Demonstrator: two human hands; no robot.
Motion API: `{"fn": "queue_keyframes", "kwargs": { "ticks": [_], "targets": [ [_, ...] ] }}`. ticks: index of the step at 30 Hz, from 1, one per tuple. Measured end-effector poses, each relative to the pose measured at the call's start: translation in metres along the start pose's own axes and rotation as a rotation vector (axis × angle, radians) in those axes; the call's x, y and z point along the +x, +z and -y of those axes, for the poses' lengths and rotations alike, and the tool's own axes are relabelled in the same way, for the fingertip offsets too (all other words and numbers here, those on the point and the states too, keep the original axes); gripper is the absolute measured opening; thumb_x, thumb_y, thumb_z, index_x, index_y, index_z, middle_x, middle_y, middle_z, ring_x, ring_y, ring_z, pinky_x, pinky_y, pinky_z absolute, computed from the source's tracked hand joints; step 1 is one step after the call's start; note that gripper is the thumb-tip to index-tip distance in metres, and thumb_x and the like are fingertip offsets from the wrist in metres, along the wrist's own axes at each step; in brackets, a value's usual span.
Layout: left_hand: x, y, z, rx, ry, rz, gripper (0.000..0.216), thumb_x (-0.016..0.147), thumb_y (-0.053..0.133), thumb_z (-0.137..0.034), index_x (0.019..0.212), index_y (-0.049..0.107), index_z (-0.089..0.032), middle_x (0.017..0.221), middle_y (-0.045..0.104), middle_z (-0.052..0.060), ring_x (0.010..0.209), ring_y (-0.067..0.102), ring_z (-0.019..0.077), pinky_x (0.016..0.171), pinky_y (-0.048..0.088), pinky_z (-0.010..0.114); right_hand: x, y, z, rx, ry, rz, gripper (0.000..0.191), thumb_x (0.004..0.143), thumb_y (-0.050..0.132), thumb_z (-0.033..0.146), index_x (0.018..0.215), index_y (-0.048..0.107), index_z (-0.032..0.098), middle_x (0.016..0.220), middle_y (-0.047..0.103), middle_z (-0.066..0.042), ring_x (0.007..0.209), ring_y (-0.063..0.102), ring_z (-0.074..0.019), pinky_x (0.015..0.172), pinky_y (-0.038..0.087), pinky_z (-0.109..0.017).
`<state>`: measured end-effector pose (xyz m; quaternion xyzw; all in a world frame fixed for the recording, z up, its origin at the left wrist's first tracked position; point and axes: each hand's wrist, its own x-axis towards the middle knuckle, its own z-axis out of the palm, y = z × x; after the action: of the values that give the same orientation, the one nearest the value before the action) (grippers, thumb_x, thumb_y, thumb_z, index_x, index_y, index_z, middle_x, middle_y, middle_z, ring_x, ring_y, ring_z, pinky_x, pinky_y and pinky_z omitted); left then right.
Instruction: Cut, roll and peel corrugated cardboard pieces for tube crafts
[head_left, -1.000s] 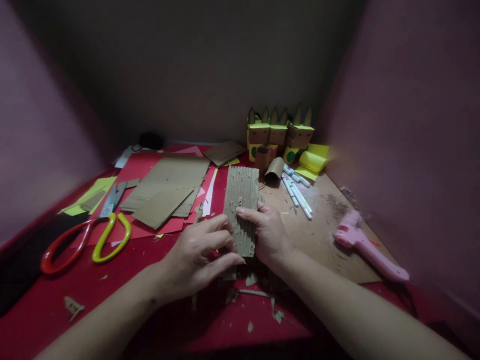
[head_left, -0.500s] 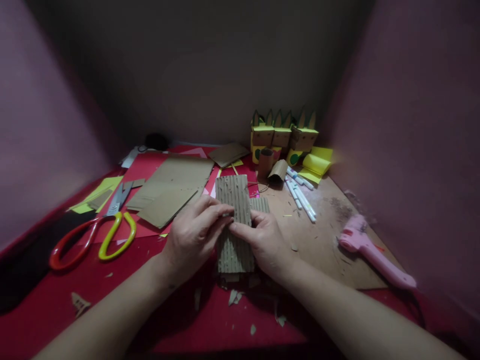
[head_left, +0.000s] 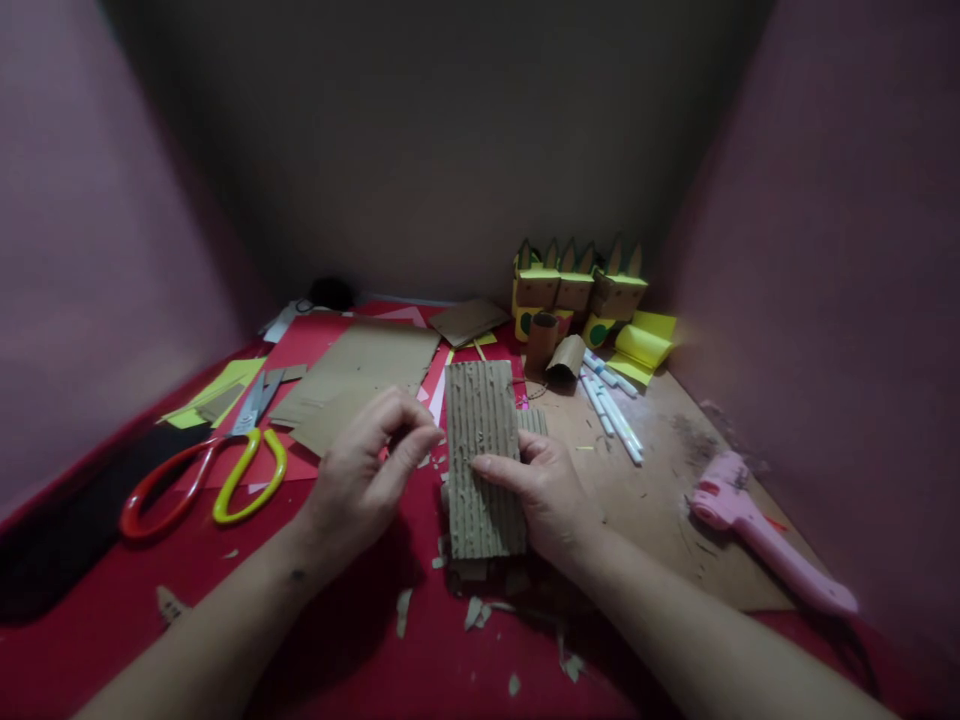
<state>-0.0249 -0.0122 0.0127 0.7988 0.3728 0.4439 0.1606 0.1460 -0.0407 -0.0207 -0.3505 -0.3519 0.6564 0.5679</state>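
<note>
My right hand [head_left: 551, 490] grips a rectangular strip of corrugated cardboard [head_left: 484, 520] by its right edge, thumb on the ridged face. The strip stands tilted toward me, its bare ridges flecked with torn bits of paper. Just left of it, apart from the strip, my left hand [head_left: 375, 465] is closed in a pinch; anything between the fingertips is too small to make out. Behind the strip a second ridged piece [head_left: 532, 420] shows in part. Torn paper scraps [head_left: 477, 612] lie on the red tabletop [head_left: 345, 640] below.
Large scissors [head_left: 244, 440] lie at left, blades partly apart, beside flat cardboard sheets [head_left: 367, 350]. A pink glue gun [head_left: 765, 530] rests at right on a brown board [head_left: 667, 510]. White markers [head_left: 611, 415], cardboard tubes [head_left: 541, 342] and several box figures with pointed ears [head_left: 576, 290] are behind.
My left hand has drawn away leftward from the strip's face. The right hand still holds the strip. The view has shifted slightly, so everything sits a little further right and lower.
</note>
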Motion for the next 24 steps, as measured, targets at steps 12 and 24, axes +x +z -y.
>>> {"fn": "queue_keyframes", "kwargs": {
  "ticks": [12,24],
  "targets": [
    [0.024,-0.049,-0.007,-0.346,-0.248,-0.157,0.035,0.091,0.050,-0.049,0.074,0.069,-0.024,0.059,0.065,0.000,0.066,0.064,0.0176,0.051,0.046,0.030,0.007,-0.008,0.020,-0.199,-0.289,-0.117,0.019,0.075,0.071,0.030,0.063,0.063,0.019,0.056,0.060,0.004,0.048,0.049,-0.0080,0.047,0.040,-0.022],
    [0.038,-0.028,-0.007,-0.531,-0.452,-0.143,0.008,0.071,0.074,-0.027,0.071,0.075,-0.019,0.064,0.068,0.001,0.056,0.060,0.0122,0.052,0.046,0.024,0.017,-0.013,0.054,-0.166,-0.392,-0.100,0.027,0.072,0.074,0.034,0.092,0.065,0.018,0.078,0.068,0.001,0.064,0.061,-0.0101,0.058,0.048,-0.023]
  ]
}}
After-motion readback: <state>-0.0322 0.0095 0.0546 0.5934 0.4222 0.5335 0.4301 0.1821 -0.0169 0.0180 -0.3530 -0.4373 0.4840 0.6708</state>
